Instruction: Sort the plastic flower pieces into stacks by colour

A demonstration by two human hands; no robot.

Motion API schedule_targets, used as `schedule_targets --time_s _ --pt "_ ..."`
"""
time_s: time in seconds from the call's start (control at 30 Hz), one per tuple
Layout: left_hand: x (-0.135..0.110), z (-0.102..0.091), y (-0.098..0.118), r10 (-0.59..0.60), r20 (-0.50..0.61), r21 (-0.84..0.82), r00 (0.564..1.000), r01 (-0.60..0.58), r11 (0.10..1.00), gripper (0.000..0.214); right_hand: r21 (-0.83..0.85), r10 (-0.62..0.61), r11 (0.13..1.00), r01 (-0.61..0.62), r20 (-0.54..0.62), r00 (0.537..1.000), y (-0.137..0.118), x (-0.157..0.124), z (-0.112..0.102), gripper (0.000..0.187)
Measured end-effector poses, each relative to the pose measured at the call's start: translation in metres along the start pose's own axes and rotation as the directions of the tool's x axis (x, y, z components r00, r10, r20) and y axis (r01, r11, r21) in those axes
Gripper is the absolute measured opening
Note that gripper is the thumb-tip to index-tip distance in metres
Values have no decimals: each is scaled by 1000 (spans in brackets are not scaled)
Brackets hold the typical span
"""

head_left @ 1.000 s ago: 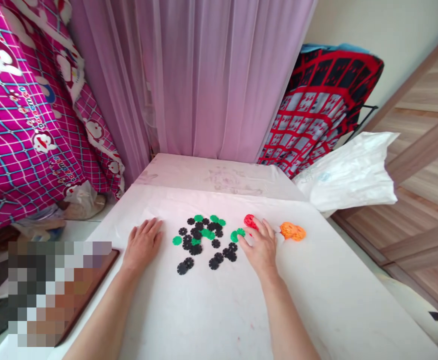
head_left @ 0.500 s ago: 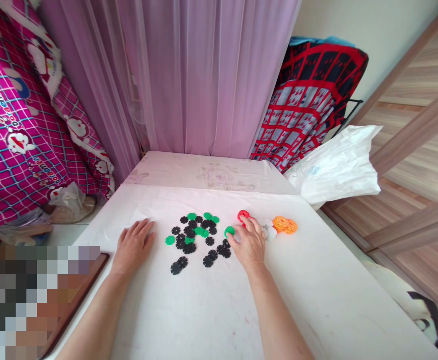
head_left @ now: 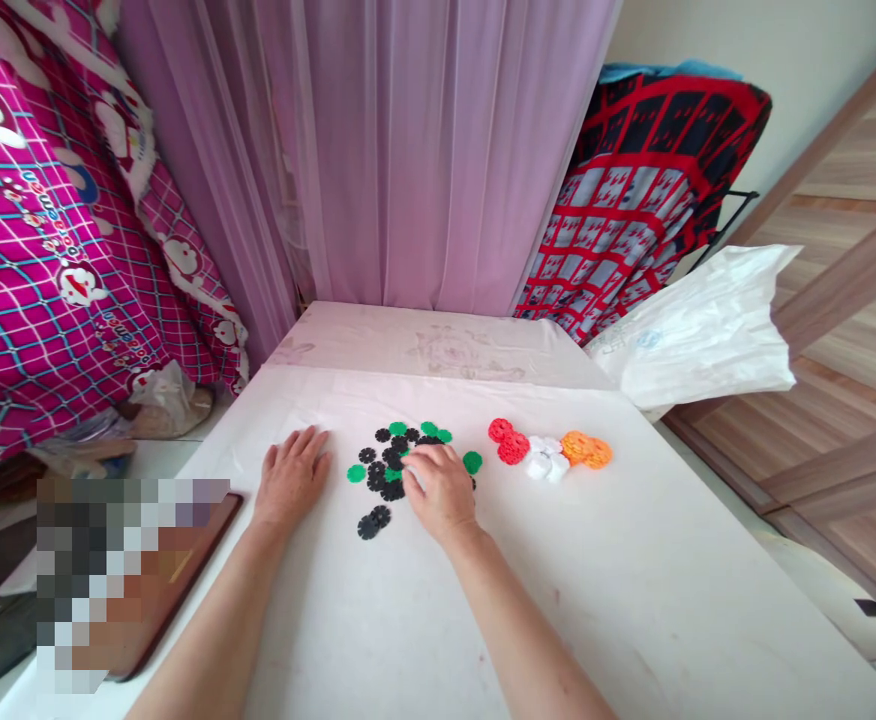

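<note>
My left hand (head_left: pixel 292 474) lies flat on the white table with its fingers stretched, to the left of a loose pile of notched plastic discs. In the pile are black discs (head_left: pixel 376 474) and green discs (head_left: pixel 356 474), several overlapping. Over the pile's right part is my right hand (head_left: pixel 439 490), fingers bent and thumb apart, fingertips at the discs. It hides some of them, and I see nothing held. A single green disc (head_left: pixel 472 462) lies just right of this hand. Two black discs (head_left: pixel 368 526) overlap nearer me.
Red discs (head_left: pixel 509 442), white discs (head_left: pixel 547 459) and orange discs (head_left: pixel 586 450) sit in groups at the right of the table (head_left: pixel 408 640). A brown-edged, blurred-out flat object (head_left: pixel 175 590) lies at the left edge. A white plastic bag (head_left: pixel 708 330) stands beyond the right edge.
My right hand has left the single green disc and moved left over the pile. The red and white discs are now uncovered. My left hand stays flat; the view has shifted slightly.
</note>
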State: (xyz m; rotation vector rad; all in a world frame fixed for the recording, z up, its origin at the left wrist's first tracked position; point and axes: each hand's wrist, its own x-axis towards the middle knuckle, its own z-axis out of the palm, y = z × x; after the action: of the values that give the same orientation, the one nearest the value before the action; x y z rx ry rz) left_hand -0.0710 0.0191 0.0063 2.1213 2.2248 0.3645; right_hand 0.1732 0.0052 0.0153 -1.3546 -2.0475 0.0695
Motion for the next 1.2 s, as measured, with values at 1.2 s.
schedule_targets --time_s 1.2 --pt "15 18 13 167 -8 -59 986 -167 984 48 -256 260 926 -278 -103 960 82 -11 -58 8"
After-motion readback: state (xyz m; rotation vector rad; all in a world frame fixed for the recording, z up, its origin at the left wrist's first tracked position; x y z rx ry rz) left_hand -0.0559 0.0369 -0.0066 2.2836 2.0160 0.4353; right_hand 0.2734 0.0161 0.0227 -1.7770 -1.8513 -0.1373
